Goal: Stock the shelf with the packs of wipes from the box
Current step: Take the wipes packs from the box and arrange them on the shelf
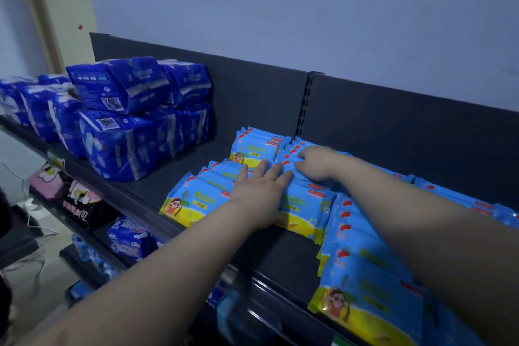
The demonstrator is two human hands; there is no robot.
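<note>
On the shelf (182, 159), the left hand (261, 191) lies flat, fingers straight, on the wipes packs (196, 195); the right hand (314, 163) bends onto them (grip unclear) just beside it.

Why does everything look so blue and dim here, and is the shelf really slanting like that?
Head view: the light is dim with a cold bluish cast; the wide, tilted lens makes the shelf slant and swells the near forearms; the wipes packs at lower right and the bottom-left corner are soft, with the print unreadable; pale glare streaks the dark blue packs.
</note>
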